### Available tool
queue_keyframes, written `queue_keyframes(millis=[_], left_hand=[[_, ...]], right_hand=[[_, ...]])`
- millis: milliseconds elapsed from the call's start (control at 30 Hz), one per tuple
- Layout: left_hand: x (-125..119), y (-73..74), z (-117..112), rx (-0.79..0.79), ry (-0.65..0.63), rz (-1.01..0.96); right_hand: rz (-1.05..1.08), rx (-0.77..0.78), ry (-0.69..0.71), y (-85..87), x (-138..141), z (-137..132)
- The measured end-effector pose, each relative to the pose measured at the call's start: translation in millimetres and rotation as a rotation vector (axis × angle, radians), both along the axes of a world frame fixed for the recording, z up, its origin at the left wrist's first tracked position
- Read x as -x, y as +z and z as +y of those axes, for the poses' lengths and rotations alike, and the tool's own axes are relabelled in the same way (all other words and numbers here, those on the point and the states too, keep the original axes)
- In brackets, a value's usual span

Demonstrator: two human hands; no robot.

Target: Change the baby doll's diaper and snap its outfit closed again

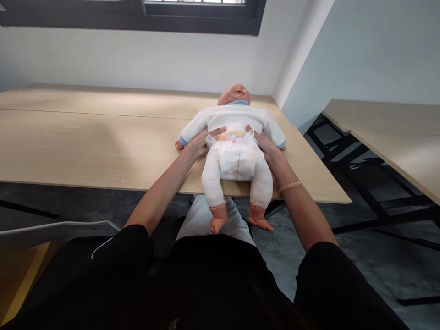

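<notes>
A baby doll [237, 114] lies on its back on the table, head away from me, its feet hanging past the near edge. It wears a white top with blue collar and cuffs. Around its hips is a white diaper [237, 160] with a coloured print at the waist; its side tabs stick up at both hips. My left hand [205, 141] wraps the doll's waist on the left, thumb across the belly near the diaper's top edge. Opposite it, my right hand [264, 141] closes round the other side, thumb on the front. The fingers behind the doll are hidden.
The light wooden table [85, 151] reaches far to the left, with a seam along it. To the right stands another wooden table [395, 128] on black folding legs. A dark-framed window [137, 18] is in the wall behind. My legs are just below the table edge.
</notes>
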State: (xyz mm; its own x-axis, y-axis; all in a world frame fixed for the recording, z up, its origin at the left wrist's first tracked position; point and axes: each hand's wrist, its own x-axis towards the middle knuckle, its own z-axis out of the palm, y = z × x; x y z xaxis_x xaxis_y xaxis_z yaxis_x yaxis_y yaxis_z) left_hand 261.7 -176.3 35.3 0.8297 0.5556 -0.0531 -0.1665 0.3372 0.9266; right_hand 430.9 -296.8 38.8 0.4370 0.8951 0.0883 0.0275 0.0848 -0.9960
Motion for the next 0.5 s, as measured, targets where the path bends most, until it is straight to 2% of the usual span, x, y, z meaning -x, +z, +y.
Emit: queue_keyframes(millis=[100, 233, 333, 400, 500], left_hand=[[7.3, 14.8, -11.5, -0.085, 0.048, -0.127], [25.2, 33.3, -39.0, -0.170, 0.089, -0.271], [47.0, 38.2, -71.5, -0.218, 0.171, -0.238], [63.0, 36.9, -97.0, -0.237, 0.235, -0.131], [85.0, 34.7, -135.5, -0.311, 0.265, 0.015]], right_hand=[[0.056, -0.117, 0.121, 15.2, 7.7, -15.8], [-0.002, -0.255, 0.003, 27.8, 22.4, -40.6], [0.015, -0.331, -0.067, 28.4, 36.7, -66.3], [0.013, -0.322, -0.148, 25.0, 49.1, -89.6], [-0.038, -0.153, -0.275, 14.6, 70.4, -133.8]])
